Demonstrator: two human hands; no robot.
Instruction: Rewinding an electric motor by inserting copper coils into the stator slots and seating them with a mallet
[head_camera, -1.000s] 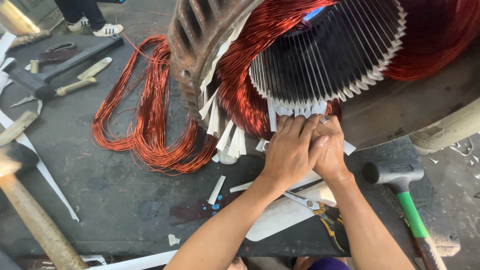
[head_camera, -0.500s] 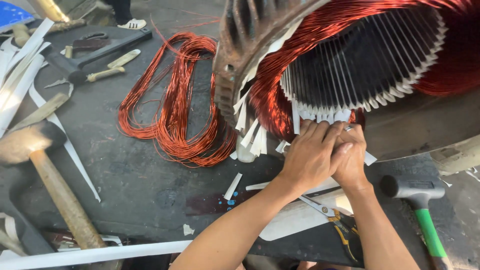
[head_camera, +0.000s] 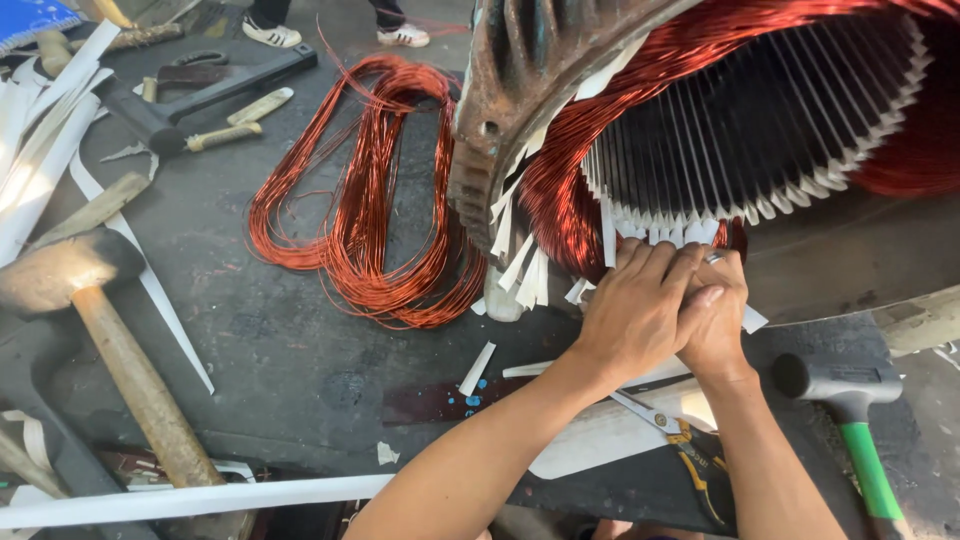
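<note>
A large rusty motor stator (head_camera: 520, 90) lies on its side, its slots lined with white paper strips (head_camera: 760, 205) and wound with red copper wire (head_camera: 570, 190). My left hand (head_camera: 635, 305) and my right hand (head_camera: 715, 315) press together at the lower rim of the bore, fingers curled onto the paper strips and the wire there. What the fingers grip is hidden by the hands. White paper ends (head_camera: 520, 265) stick out of the winding just left of my hands.
A loose coil of copper wire (head_camera: 375, 200) lies on the dark work surface at left. A wooden mallet (head_camera: 90, 310) is at far left, a green-handled hammer (head_camera: 850, 420) at right, scissors (head_camera: 680, 440) under my forearms. Paper scraps, hand tools and a person's feet lie beyond.
The view has shifted, so the stator, coil and my hands sit further right in frame. My hands stay pressed together at the same place on the lower rim.
</note>
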